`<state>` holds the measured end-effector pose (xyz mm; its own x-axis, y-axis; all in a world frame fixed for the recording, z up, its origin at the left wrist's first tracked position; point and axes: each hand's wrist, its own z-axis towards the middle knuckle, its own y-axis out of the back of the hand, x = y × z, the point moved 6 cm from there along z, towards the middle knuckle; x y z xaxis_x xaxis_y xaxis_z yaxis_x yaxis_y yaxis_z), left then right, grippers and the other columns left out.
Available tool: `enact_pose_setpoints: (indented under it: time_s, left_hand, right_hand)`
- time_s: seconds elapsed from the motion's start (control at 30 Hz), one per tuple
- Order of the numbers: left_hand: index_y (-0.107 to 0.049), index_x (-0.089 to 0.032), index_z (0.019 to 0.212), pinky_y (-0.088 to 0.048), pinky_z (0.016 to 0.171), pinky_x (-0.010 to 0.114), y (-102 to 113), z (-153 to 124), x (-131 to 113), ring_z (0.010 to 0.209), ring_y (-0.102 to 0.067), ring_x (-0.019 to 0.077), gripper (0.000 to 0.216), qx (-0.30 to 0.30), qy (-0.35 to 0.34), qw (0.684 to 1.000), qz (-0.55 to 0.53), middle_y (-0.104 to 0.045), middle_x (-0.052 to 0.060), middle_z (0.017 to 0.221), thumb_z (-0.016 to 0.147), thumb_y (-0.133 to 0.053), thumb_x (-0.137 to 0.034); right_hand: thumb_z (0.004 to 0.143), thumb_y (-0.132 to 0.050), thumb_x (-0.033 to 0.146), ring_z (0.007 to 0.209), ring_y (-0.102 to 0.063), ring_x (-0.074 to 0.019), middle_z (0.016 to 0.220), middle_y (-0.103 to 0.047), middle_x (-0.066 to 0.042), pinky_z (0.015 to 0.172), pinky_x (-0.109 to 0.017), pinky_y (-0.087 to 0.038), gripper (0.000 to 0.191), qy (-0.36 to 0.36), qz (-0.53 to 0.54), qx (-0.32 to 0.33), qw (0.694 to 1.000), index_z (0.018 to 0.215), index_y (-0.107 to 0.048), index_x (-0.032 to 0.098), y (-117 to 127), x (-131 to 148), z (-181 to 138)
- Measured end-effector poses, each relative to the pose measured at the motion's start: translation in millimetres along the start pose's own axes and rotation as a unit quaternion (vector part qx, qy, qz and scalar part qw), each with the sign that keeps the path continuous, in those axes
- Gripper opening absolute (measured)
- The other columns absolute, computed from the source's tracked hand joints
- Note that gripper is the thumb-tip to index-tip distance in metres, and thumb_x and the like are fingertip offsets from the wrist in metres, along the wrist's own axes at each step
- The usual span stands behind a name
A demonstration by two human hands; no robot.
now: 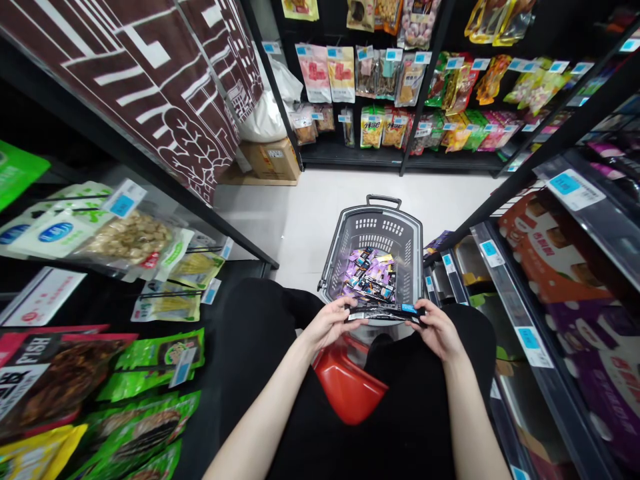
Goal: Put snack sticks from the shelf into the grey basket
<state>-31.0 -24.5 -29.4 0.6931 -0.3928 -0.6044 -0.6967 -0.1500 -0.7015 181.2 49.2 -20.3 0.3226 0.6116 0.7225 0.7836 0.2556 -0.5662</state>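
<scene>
A slim black snack packet with a blue patch near its right end is stretched level between my hands. My left hand pinches its left end, and my right hand grips the right end. Just beyond them, a grey shopping basket stands on the floor. Purple and black small packets lie heaped inside it. The packet held in my hands hides part of the basket's near rim. Below my hands, between my legs, is a red plastic object whose kind I cannot make out.
Shelves with hanging snack bags stand ahead. On the left hang nut bags and green packets. A shelf edge with price tags runs close on my right. A cardboard box sits on the floor beyond.
</scene>
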Motion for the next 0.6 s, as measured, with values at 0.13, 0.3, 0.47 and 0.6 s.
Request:
enact_pose_setpoints:
  time_s: [0.13,0.3,0.47,0.6]
  left_hand:
    - [-0.056,-0.013,0.098,-0.054,0.072,0.026,6.5,3.4,0.4,0.083,-0.068,0.0221,0.032,-0.061,-0.018,0.998,0.026,-0.068,0.009,0.087,0.072,-0.068,-0.027]
    - [-0.062,-0.013,0.093,-0.053,0.076,0.028,17.5,4.4,-5.4,0.084,-0.068,0.0203,0.032,-0.134,-0.067,0.985,0.086,-0.071,0.009,0.083,0.067,-0.072,-0.029]
    - [-0.068,-0.013,0.084,-0.052,0.075,0.031,18.5,3.5,-10.3,0.070,-0.067,0.0185,0.035,-0.163,-0.109,0.966,0.166,-0.071,0.004,0.073,0.051,-0.080,-0.019]
    - [-0.072,-0.016,0.079,-0.051,0.073,0.030,21.4,0.8,-16.7,0.067,-0.063,0.0168,0.024,-0.214,-0.150,0.939,0.224,-0.068,0.002,0.068,0.057,-0.077,-0.022]
  right_hand:
    - [0.064,-0.066,0.014,0.072,-0.067,-0.0144,0.081,-0.064,0.001,0.066,-0.020,-0.054,0.016,0.006,0.028,-0.002,1.000,0.079,-0.065,0.018,2.6,0.0,0.2]
    - [0.064,-0.061,0.012,0.074,-0.068,-0.0162,0.079,-0.067,0.000,0.069,-0.021,-0.055,0.016,0.026,0.050,-0.025,0.998,0.077,-0.067,0.018,10.1,0.1,1.1]
    - [0.064,-0.061,0.012,0.078,-0.068,-0.0185,0.082,-0.069,-0.001,0.070,-0.023,-0.056,0.019,0.022,0.046,-0.026,0.998,0.081,-0.069,0.018,14.0,-1.7,1.3]
    - [0.066,-0.067,0.025,0.093,-0.065,-0.0242,0.094,-0.069,-0.007,0.076,-0.030,-0.054,0.021,0.038,0.026,-0.029,0.999,0.085,-0.070,0.016,9.7,2.5,-2.0]
